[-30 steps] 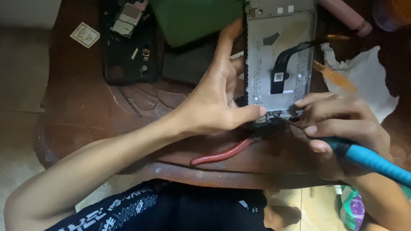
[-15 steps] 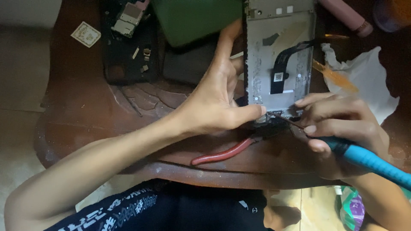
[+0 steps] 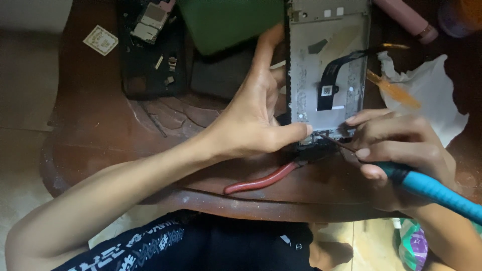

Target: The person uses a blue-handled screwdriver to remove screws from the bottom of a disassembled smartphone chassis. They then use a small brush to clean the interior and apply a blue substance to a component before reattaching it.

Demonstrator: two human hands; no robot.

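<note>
Nothing has moved since the earlier frames. Your left hand [image 3: 251, 125] pinches the opened phone frame [image 3: 327, 70] flat on the worktop [image 3: 150, 135]; your right hand [image 3: 396, 145] grips a blue soldering iron [image 3: 432, 188], tip at the frame's lower edge.

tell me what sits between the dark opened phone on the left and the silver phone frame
In the head view, a green cover and the left hand lie between the dark phone and the silver frame.

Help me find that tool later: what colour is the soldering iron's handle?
Teal-blue handle, held in the right hand; head view.
</note>
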